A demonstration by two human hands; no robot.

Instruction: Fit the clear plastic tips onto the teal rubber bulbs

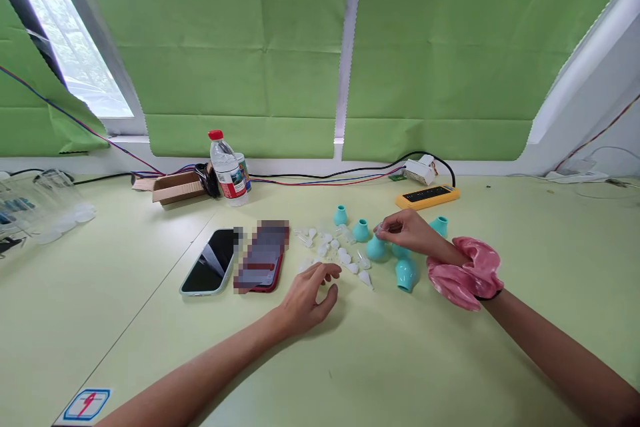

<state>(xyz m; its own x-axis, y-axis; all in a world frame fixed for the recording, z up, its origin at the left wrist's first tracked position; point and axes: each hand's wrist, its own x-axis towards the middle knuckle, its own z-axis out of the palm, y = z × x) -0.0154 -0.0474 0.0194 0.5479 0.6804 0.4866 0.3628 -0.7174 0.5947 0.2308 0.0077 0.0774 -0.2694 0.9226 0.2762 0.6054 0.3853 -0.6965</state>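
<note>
Several teal rubber bulbs (406,273) lie on the pale green table (380,360) beside a scatter of small clear plastic tips (334,248). My right hand (407,231), with a pink scrunchie (465,273) on the wrist, pinches a small clear tip over one teal bulb (375,250). My left hand (313,293) rests on the table with fingers loosely spread, holding nothing, its fingertips close to the clear tips.
Two phones (210,261) lie left of the tips. A water bottle (227,168), a cardboard box (177,187), cables and a yellow device (427,195) stand along the back. Clear plastic packaging (45,210) sits at far left. Green blinds cover the window.
</note>
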